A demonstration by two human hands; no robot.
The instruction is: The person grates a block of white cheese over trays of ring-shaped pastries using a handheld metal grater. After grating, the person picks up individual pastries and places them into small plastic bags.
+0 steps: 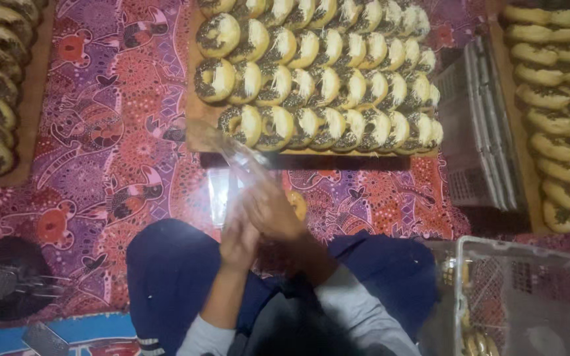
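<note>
Plastic bag (232, 158) | pinched by fingers of both hands, left hand (240, 238), right hand (273, 212) | risk: thin film slips or tears, donut (296, 203) just beyond fingers drops.

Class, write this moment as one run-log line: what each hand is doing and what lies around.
left hand: on clear plastic bag | right hand: on same bag | ahead: board of doughnuts | right: plastic crate
</note>
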